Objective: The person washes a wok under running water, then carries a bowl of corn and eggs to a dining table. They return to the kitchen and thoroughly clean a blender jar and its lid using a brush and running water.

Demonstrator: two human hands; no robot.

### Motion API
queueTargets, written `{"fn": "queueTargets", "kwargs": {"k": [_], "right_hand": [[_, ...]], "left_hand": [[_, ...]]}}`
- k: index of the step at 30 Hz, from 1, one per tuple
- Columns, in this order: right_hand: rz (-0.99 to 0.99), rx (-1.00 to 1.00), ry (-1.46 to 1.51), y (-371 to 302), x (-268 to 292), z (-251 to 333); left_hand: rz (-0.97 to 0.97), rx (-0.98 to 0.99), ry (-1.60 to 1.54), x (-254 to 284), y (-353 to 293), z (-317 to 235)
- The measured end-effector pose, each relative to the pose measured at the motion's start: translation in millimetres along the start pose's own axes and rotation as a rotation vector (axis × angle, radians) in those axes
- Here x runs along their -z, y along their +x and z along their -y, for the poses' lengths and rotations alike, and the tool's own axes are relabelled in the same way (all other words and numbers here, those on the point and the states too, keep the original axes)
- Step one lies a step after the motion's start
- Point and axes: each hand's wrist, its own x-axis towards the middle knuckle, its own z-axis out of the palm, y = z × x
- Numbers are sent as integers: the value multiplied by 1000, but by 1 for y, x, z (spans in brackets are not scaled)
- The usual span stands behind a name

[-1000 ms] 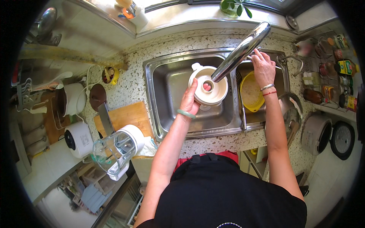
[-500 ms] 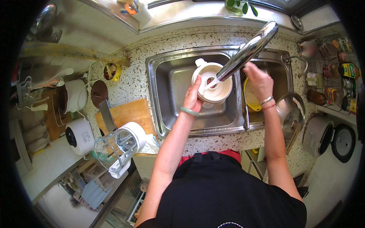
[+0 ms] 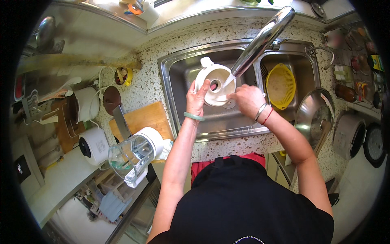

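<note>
Over the left basin of the steel sink (image 3: 178, 118), my left hand (image 3: 196, 99) grips a white round plastic part (image 3: 206, 77) by its rim. It is bowl-shaped, with a hole in its middle and a small tab on the far side. Water (image 3: 228, 84) runs into it from the chrome faucet (image 3: 264, 40). My right hand (image 3: 248, 101) is at the part's right rim, its fingers curled and their tips over the inside edge. What those fingers hold, if anything, is hidden.
A yellow colander (image 3: 281, 87) lies in the right basin. Beside the sink, a glass pot lid (image 3: 313, 114) rests on the right. To the left are a cutting board (image 3: 152, 122), a knife (image 3: 121, 122) and a clear blender jug (image 3: 130, 154) with a white base.
My right hand has come down from the faucet to the white part's rim. My left hand has brought the part slightly left and tilted it. The view has shifted.
</note>
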Motion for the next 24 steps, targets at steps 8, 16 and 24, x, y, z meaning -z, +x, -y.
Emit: {"fn": "queueTargets", "kwargs": {"k": [8,16,24], "right_hand": [[-273,-74,-199,16,-21,-15],[-93,-244,685,4,-20,35],[-424,-150,-2,19,-24,-13]], "left_hand": [[-77,-6,61,-14,-1,-10],[-152,-88,-15,-5,3,5],[-78,36,4,0,-1,2]]}}
